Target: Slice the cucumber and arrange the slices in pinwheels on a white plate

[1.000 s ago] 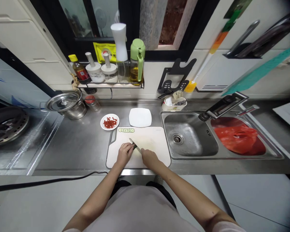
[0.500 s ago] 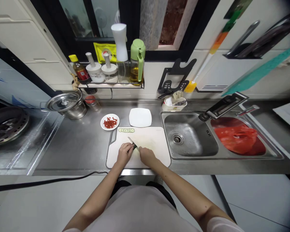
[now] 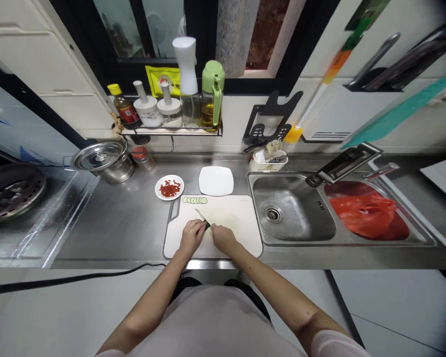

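My right hand (image 3: pixel 225 238) is closed round the handle of a small knife (image 3: pixel 199 214); its blade points up and left over the white cutting board (image 3: pixel 245 213). Beside it, the closed fingers of my left hand (image 3: pixel 192 236) press a dark green piece of cucumber (image 3: pixel 207 225) against the board. The blade lies at the cucumber, close to my left fingertips; whether it touches is too small to tell. Most of the cucumber is hidden by my fingers. At the board's far left edge, a row of overlapping cucumber slices (image 3: pixel 195 200) lies flat.
Behind the board are a plate of chopped red pieces (image 3: pixel 170 188) and a white square plate (image 3: pixel 216 180). To the right is a sink (image 3: pixel 293 218) with a red plastic bag (image 3: pixel 364 213) in its second basin. A lidded pot (image 3: pixel 104 161) and a bottle rack (image 3: pixel 171 131) stand behind.
My right hand and the knife have shifted slightly left and forward, with the blade's tip farther up the board. My left hand stays in place on the cucumber.
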Tool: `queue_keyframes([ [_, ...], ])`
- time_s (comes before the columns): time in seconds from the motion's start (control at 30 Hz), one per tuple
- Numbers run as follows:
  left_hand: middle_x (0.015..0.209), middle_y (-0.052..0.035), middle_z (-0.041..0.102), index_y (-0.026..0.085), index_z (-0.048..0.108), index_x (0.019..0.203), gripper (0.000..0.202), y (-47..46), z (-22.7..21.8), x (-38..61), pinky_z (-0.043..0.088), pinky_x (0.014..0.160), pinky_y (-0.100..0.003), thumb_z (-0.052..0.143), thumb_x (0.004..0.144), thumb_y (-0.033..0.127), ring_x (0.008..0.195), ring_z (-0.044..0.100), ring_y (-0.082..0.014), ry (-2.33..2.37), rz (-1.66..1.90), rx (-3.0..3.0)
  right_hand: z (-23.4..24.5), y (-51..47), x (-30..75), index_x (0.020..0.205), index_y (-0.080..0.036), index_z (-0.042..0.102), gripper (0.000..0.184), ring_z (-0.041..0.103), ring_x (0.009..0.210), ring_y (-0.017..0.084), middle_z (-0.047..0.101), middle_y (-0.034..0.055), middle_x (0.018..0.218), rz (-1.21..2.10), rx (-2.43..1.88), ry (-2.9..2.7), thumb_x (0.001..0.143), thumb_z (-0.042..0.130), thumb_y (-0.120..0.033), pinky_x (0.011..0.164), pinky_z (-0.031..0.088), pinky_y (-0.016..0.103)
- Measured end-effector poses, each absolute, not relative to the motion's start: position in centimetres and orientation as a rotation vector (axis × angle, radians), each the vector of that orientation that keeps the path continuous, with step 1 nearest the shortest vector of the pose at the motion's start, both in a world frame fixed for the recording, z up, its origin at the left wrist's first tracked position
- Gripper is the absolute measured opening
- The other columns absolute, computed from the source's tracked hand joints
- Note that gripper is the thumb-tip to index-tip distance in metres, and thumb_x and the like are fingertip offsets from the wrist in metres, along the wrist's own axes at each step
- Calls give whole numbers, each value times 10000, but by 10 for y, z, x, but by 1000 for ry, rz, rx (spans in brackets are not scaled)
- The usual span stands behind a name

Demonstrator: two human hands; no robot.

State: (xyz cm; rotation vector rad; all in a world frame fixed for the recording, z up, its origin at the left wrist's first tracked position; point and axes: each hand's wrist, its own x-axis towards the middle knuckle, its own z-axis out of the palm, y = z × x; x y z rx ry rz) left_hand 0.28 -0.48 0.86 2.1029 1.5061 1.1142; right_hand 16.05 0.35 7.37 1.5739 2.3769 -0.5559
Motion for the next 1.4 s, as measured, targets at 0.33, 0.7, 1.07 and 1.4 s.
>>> queue_keyframes([
  [0.33, 945, -56, 678, 218, 687, 990, 195, -5, 9, 3, 496, 826, -351, 516, 898, 238, 904, 594, -182, 1502, 1120, 2103, 71, 5, 157, 1152, -131, 480, 320, 648, 959, 202, 676, 131, 960, -564, 1594, 2401, 889, 310, -66, 789, 475, 283],
  [0.7, 937, -53, 675, 212, 685, 973, 190, -6, 6, 2, 491, 820, -341, 511, 898, 230, 901, 591, -177, 1510, 1110, 2140, 87, 14, 147, 1130, -135, 491, 281, 646, 984, 193, 675, 135, 1007, -658, 1606, 2323, 896, 353, -61, 805, 461, 270],
  [1.07, 933, -59, 677, 213, 692, 984, 201, -7, 9, 3, 497, 813, -341, 510, 900, 231, 908, 596, -177, 1505, 1118, 2133, 85, 3, 154, 1170, -114, 482, 352, 639, 996, 198, 675, 148, 1003, -612, 1628, 2322, 862, 331, -37, 815, 468, 292],
  [1.4, 929, -55, 680, 208, 692, 975, 187, -7, 10, 5, 498, 804, -331, 525, 891, 204, 901, 595, -175, 1527, 1132, 2116, 83, -23, 179, 1094, -125, 505, 310, 656, 941, 225, 679, 148, 928, -563, 1618, 2280, 848, 344, -25, 757, 462, 302],
])
